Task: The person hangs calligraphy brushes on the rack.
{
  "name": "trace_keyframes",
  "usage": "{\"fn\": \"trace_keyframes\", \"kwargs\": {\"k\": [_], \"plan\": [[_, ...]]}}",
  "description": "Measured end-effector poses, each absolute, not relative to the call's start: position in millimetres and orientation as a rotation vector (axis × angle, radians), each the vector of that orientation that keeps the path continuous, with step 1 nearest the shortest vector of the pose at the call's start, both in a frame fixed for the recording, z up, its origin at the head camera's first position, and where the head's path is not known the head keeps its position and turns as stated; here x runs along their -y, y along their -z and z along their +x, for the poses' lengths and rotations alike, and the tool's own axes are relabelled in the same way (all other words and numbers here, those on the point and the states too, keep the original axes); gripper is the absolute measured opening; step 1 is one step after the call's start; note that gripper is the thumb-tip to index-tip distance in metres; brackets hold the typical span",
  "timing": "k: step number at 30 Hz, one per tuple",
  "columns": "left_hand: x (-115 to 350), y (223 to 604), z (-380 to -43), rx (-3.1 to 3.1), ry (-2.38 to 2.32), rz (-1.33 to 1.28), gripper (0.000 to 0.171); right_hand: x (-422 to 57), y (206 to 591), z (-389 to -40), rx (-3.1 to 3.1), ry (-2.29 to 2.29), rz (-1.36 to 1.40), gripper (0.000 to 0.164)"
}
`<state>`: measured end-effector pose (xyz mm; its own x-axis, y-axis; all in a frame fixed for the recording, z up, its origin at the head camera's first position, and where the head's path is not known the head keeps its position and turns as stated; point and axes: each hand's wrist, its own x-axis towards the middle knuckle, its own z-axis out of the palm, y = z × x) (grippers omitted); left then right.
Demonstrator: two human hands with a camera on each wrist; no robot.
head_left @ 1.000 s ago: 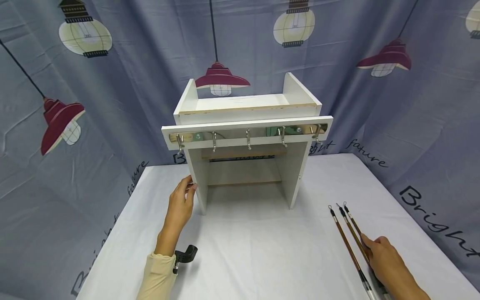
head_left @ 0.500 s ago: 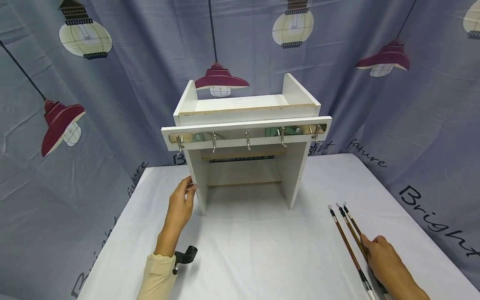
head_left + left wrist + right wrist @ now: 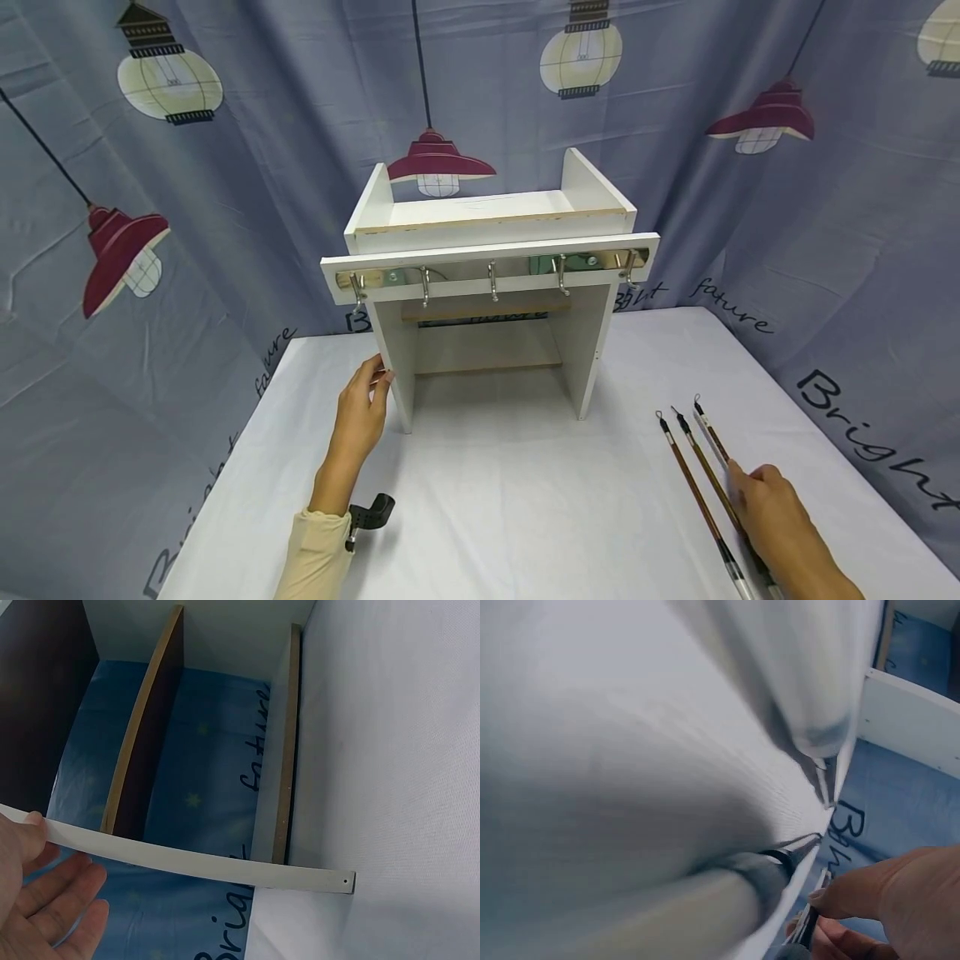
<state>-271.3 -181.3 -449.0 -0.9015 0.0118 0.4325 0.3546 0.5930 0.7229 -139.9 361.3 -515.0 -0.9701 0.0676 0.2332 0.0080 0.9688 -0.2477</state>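
A white wooden shelf unit (image 3: 495, 225) stands at mid-table, with a row of metal hooks (image 3: 493, 282) across its front rail. My left hand (image 3: 358, 417) holds the edge of its left side panel (image 3: 187, 861), thumb on the front edge, as the left wrist view shows. Three calligraphy brushes with hanging loops lie at the right: a left brush (image 3: 692, 483), a middle brush (image 3: 708, 468) and a right brush (image 3: 712, 436). My right hand (image 3: 780, 521) pinches the right brush by its handle; the hand hides its lower part. Two brushes loom blurred in the right wrist view.
A white cloth (image 3: 480, 517) covers the table. Behind and beside it hangs a blue-grey curtain (image 3: 300, 167) printed with lamps. A black wrist camera mount (image 3: 373, 510) sticks out from the left sleeve (image 3: 315, 550).
The right brush has shifted slightly forward and right, apart from the middle brush, with my right hand. My left hand stays on the side panel. The head view has tilted a little.
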Motion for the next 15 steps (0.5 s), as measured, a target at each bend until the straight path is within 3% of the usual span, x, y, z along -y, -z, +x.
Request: {"fn": "trace_keyframes", "kwargs": {"k": [15], "plan": [[182, 448, -271, 2.45, 1.234, -0.29, 0.038, -320, 449, -124, 2.439, -0.422, 0.068, 0.06]]}}
